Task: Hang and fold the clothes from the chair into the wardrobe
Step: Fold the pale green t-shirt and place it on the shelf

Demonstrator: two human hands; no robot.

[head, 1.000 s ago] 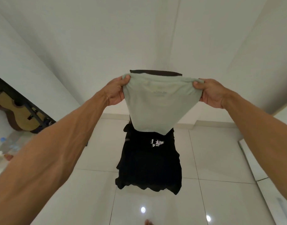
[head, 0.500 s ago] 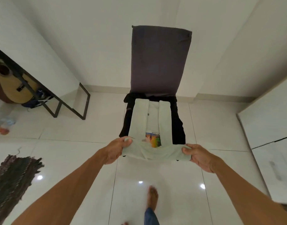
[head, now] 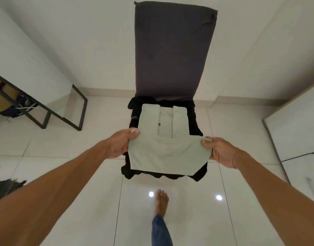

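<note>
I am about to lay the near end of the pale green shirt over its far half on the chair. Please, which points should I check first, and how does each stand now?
1. Left hand pinches its corner of the pale green shirt: ok.
2. Right hand pinches the opposite corner: ok.
3. Both side flaps are folded inward on the far half: ok.
4. The far half lies flat on the black clothes on the chair: ok.
5. The held edge is level: not ok, the left corner sits slightly farther forward.
6. A free wardrobe shelf: cannot tell, none is in view.
</note>
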